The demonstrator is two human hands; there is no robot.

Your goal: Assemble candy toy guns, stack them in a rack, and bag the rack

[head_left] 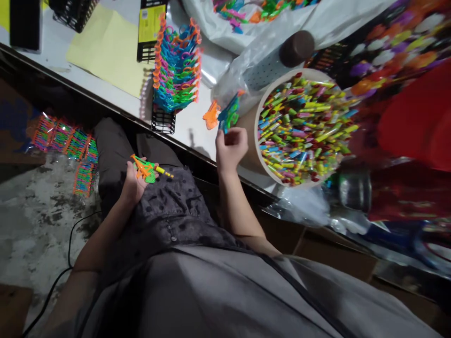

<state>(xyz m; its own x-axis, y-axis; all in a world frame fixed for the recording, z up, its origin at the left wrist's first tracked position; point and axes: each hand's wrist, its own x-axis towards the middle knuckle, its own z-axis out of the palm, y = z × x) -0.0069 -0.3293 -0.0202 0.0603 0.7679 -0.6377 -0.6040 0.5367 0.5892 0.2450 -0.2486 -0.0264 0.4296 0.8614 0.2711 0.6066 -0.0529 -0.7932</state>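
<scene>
My left hand (pixel 133 184) rests over my lap and holds a small orange and green plastic toy (pixel 146 170) with a yellow tip pointing right. My right hand (pixel 230 148) is raised at the table edge, fingers closed on a blue and green plastic toy piece (pixel 228 115). An orange plastic piece (pixel 211 115) lies on the table just left of it. Right of that hand stands a round tub (pixel 259 157) filled with several small coloured wrapped sticks (pixel 305 126).
A stack of blue, green and orange plastic pieces (pixel 178 65) sits on a black crate (pixel 163 120) on the white table (pixel 190 126). Yellow paper (pixel 107 49) lies further left. Bundles of coloured pieces (pixel 65 143) lie on the floor. A brown-capped bottle (pixel 298 47) stands behind the tub.
</scene>
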